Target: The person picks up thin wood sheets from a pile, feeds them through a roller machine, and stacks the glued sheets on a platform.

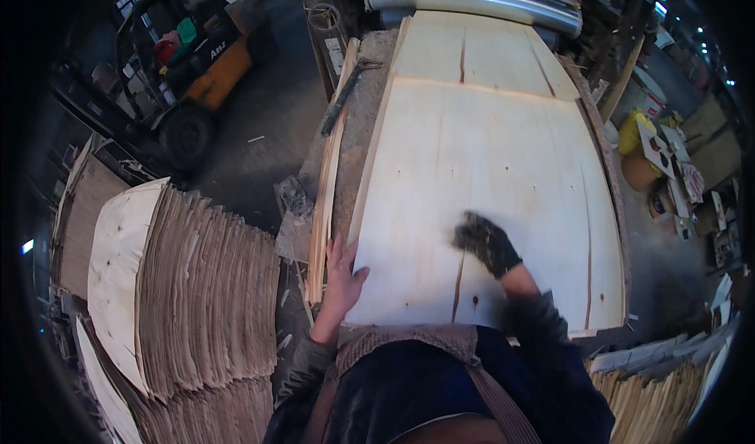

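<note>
Pale wood veneer sheets (487, 153) lie on the bench in front of me, with a few long dark splits and small knots. My left hand (342, 277) is bare and rests at the near left edge of the sheet, fingers stretched out and thumb apart. Over the near middle of the veneer is my right hand (489, 244), in a dark, worn glove, close to a dark split (458, 287). Its fingers are smeared by motion, so what they hold, if anything, cannot be made out.
Thin wood strips (326, 208) and a dark long-handled tool (346, 98) lie along the bench's left side. A metal roller (472, 0) spans the far end. Stacked veneer (204, 287) stands left, more (649, 393) at lower right. A forklift (197, 74) is parked far left.
</note>
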{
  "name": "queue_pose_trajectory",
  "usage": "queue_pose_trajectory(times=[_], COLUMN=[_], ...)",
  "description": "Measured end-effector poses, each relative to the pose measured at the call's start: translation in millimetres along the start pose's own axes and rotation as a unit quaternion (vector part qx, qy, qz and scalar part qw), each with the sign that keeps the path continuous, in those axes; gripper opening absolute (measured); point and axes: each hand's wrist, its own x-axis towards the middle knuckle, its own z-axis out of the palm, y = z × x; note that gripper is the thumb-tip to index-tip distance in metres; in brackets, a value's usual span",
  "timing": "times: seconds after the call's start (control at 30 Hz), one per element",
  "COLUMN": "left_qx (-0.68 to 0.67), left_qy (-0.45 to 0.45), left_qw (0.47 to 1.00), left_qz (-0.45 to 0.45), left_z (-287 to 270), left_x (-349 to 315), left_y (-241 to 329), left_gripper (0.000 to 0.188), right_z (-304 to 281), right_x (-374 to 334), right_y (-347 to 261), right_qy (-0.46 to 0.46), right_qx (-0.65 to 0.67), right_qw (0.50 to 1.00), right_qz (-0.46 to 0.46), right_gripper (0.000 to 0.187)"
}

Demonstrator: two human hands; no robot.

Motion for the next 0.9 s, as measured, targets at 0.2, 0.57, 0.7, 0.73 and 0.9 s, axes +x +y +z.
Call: queue_pose_trajectory(times=[0.2, 0.57, 0.7, 0.73, 0.9], left_qx=[-0.331, -0.499, -0.483, -0.472, -0.24], left_qy=[-0.105, -0.114, -0.096, -0.087, 0.025], left_qw=[0.937, 0.858, 0.868, 0.874, 0.969], left_qz=[-0.03, -0.034, -0.06, -0.073, -0.05], left_z=[-18.5, -79.9, -73.6, -67.9, -19.0], left_x=[13.1, 30.1, 43.8, 46.4, 24.0], left_y=[43.2, 85.9, 53.0, 44.5, 1.3], left_gripper=[0.058, 0.052, 0.051, 0.051, 0.054], right_z=[61.7, 51.8, 73.4, 61.5, -1.4], right_x=[-147.3, -225.8, -205.6, -197.2, -102.5], right_y=[34.1, 59.6, 38.5, 34.7, 2.5], right_qy=[0.171, 0.37, 0.325, 0.302, 0.231], right_qx=[-0.007, -0.052, 0.004, -0.117, -0.156], right_qw=[0.979, 0.927, 0.945, 0.945, 0.956], right_qz=[0.111, 0.033, -0.039, -0.055, -0.093], right_gripper=[0.036, 0.034, 0.031, 0.029, 0.023])
